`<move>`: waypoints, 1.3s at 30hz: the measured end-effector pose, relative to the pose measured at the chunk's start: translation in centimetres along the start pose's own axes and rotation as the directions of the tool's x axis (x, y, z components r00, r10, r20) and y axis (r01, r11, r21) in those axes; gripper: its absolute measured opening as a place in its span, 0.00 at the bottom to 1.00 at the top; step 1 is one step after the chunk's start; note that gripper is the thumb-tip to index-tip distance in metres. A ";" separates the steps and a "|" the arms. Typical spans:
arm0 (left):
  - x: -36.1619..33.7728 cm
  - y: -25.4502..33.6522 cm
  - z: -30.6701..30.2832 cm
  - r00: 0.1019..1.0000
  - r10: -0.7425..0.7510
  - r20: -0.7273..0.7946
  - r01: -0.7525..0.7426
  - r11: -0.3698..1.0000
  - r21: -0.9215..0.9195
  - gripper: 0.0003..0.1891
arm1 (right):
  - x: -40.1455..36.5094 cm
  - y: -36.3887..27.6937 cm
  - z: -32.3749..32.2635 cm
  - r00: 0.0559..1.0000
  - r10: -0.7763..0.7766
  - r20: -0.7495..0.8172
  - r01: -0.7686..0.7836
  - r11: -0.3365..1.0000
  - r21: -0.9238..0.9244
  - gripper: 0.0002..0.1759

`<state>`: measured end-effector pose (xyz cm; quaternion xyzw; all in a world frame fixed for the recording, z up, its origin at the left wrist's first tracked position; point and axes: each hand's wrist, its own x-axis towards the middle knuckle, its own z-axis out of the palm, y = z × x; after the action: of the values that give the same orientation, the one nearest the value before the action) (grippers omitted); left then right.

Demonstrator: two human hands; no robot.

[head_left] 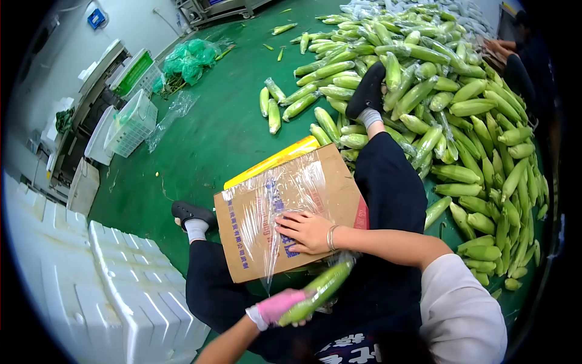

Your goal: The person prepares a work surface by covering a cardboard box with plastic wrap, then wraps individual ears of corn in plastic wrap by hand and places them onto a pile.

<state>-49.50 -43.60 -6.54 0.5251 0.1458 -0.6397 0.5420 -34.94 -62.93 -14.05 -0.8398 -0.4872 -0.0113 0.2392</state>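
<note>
One wrapped cob (318,291) in left hand (280,305); right hand (306,232) on crinkly film (273,194).

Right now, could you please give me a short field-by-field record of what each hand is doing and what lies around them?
Left hand: pink-gloved, gripping a green corn ear in clear wrap
Right hand: flat on clear plastic film spread over a brown cardboard box
Box: resting on the lap
Floor: green floor, pile of green corn ears at right
Near left: white foam crates, white plastic baskets
</note>
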 end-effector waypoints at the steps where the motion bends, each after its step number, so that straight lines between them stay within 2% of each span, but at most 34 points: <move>1: 0.0 -1.8 1.3 0.997 -0.019 0.077 0.024 0.997 -0.070 0.32 | -0.1 -0.1 0.0 0.999 -0.024 -0.029 0.025 1.000 0.004 0.35; 2: 0.9 -4.4 1.8 0.984 -0.122 0.128 0.125 0.992 -0.019 0.33 | -0.4 0.0 -0.1 0.997 -0.052 -0.052 0.052 0.999 0.004 0.34; 3: 3.0 -9.6 1.4 0.911 0.354 0.212 -0.410 0.727 0.551 0.28 | -1.2 -0.1 -0.6 0.997 -0.048 -0.055 0.048 0.999 0.004 0.34; 4: 1.8 -9.2 3.8 0.980 0.198 -0.007 -0.181 0.906 0.382 0.30 | -2.1 -0.8 -1.3 0.995 -0.071 -0.067 0.076 0.994 0.078 0.32; 5: 0.4 -8.5 5.7 0.982 -0.015 -0.187 0.043 0.988 0.150 0.31 | -3.0 -1.5 -2.2 0.992 -0.092 -0.088 0.104 0.983 0.149 0.31; 6: 0.1 -8.4 5.0 0.968 0.076 -0.240 -0.044 0.989 0.138 0.30 | -4.8 -2.8 -2.4 0.986 -0.032 -0.167 0.081 0.952 0.294 0.26; 7: -0.4 -8.6 4.4 0.945 0.160 -0.284 -0.129 0.984 0.125 0.29 | -7.1 -4.2 -3.2 0.992 0.080 -0.099 -0.028 0.895 0.445 0.21; 8: -1.6 -6.2 4.4 0.884 0.255 -0.392 -0.181 0.960 0.215 0.28 | -9.3 -5.0 -3.6 0.979 0.193 0.066 -0.197 0.812 0.549 0.18; 9: -4.2 -1.0 6.0 0.784 0.405 -0.470 -0.201 0.883 0.425 0.27 | -11.5 -5.7 -2.4 0.948 0.319 0.012 -0.246 0.706 0.664 0.18; 10: -4.4 0.8 6.2 0.687 0.548 -0.478 -0.352 0.826 0.441 0.28 | -12.7 -7.0 -3.2 0.814 0.550 0.187 -0.389 0.278 0.878 0.19; 11: -4.3 2.5 5.9 0.604 0.695 -0.390 -0.459 0.704 0.542 0.31 | -13.6 -8.2 -4.7 0.632 0.658 0.408 -0.359 -0.218 0.908 0.21; 13: -5.3 8.3 8.7 0.500 0.855 -0.136 -0.333 0.335 0.882 0.31 | -15.3 -8.9 -7.0 0.537 0.769 0.347 -0.251 -0.247 0.936 0.22; 15: -4.8 11.4 10.7 0.518 0.854 -0.036 -0.407 0.283 0.868 0.26 | -17.7 -8.2 -9.6 0.452 0.844 0.288 -0.155 -0.244 0.957 0.24; 16: -4.4 12.6 11.1 0.516 0.856 0.010 -0.445 0.259 0.857 0.21 | -19.3 -7.7 -10.9 0.523 0.718 0.460 -0.387 -0.281 0.878 0.25; 17: -3.8 13.7 11.0 0.527 0.849 0.034 -0.450 0.244 0.859 0.21 | -20.6 -7.5 -11.8 0.539 0.560 0.629 -0.600 -0.269 0.754 0.26; 19: -3.0 15.5 10.5 0.761 0.635 0.132 -0.500 0.446 0.742 0.17 | -22.4 -8.3 -13.4 0.639 0.358 0.681 -0.700 -0.096 0.708 0.23; 20: -2.3 17.1 10.3 0.932 0.362 0.015 -0.237 0.577 0.782 0.29 | -22.6 -8.4 -14.5 0.672 0.274 0.688 -0.721 0.032 0.692 0.30; 21: -0.8 17.1 10.0 0.932 0.361 0.019 -0.239 0.577 0.781 0.29 | -22.3 -9.4 -15.6 0.697 0.347 0.627 -0.655 -0.047 0.754 0.34; 23: 2.1 16.7 9.2 0.930 0.330 0.160 -0.343 0.627 0.699 0.26 | -22.4 -9.4 -13.7 0.780 0.505 0.370 -0.538 0.240 0.808 0.36; 24: 2.4 17.4 8.8 0.926 0.363 0.109 -0.340 0.671 0.658 0.24 | -22.5 -8.7 -13.7 0.779 0.506 0.370 -0.541 0.246 0.804 0.36; 25: 2.7 18.2 8.0 0.921 0.386 0.053 -0.339 0.726 0.598 0.22 | -22.3 -7.9 -13.7 0.764 0.535 0.361 -0.502 0.142 0.853 0.36; 26: 2.9 19.5 6.9 0.862 0.505 0.036 -0.436 0.704 0.561 0.21 | -21.9 -7.2 -14.1 0.747 0.563 0.355 -0.450 0.034 0.893 0.35; 27: 3.4 20.9 6.3 0.789 0.614 0.011 -0.527 0.668 0.526 0.19 | -21.3 -6.1 -14.5 0.739 0.618 0.268 -0.376 0.048 0.926 0.32; 28: 4.6 22.4 6.3 0.663 0.741 -0.107 -0.660 0.646 0.383 0.18 | -20.6 -4.6 -15.2 0.721 0.654 0.231 -0.316 0.014 0.949 0.26; 29: 6.1 24.4 6.2 0.517 0.820 -0.245 -0.783 0.569 0.251 0.17 | -19.1 -2.9 -16.2 0.680 0.687 0.258 -0.247 -0.116 0.962 0.20; 30: 8.7 27.0 6.4 0.465 0.865 -0.191 -0.885 0.461 -0.067 0.16 | -17.6 -1.6 -18.0 0.601 0.770 0.215 -0.203 -0.113 0.973 0.22; 31: 11.8 30.0 7.2 0.391 0.908 -0.151 -0.869 0.310 -0.386 0.15 | -15.3 0.9 -17.5 0.531 0.846 -0.051 -0.129 0.140 0.982 0.23; 32: 14.6 32.9 8.9 0.285 0.901 -0.328 -0.952 0.226 -0.206 0.15 | -13.7 3.0 -19.4 0.475 0.879 0.032 -0.178 0.060 0.982 0.25; 33: 16.8 35.7 10.2 0.143 0.867 -0.477 -0.987 0.159 -0.008 0.17 | -11.3 5.9 -20.1 0.393 0.917 -0.064 0.052 0.047 0.998 0.27; 34: 18.6 38.1 10.2 0.268 0.900 -0.344 -0.963 0.237 -0.130 0.19 | -9.9 10.4 -21.2 0.294 0.950 -0.102 0.104 0.074 0.992 0.29; 35: 19.8 39.5 10.2 0.382 0.903 -0.200 -0.912 0.333 -0.240 0.21 | -9.0 16.7 -23.6 0.188 0.981 -0.050 -0.177 0.084 0.981 0.34; 36: 19.7 40.5 10.3 0.284 0.941 -0.183 -0.951 0.301 0.069 0.23 | -9.2 21.0 -26.8 0.190 0.968 -0.162 -0.257 0.209 0.944 0.40; 37: 19.1 41.2 10.0 0.192 0.973 -0.130 -0.900 0.228 0.371 0.26 | -9.7 22.6 -29.9 0.090 0.880 -0.467 -0.356 0.466 0.810 0.48; 39: 14.7 39.7 9.0 0.182 0.974 -0.137 -0.913 0.219 0.346 0.28 | -14.7 27.2 -35.4 0.278 0.765 -0.581 -0.354 0.644 0.678 0.58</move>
<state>-18.43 -73.05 0.13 0.6466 -0.1834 -0.0802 0.7361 -12.70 -100.63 2.94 -0.7668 0.0419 -0.2190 0.6019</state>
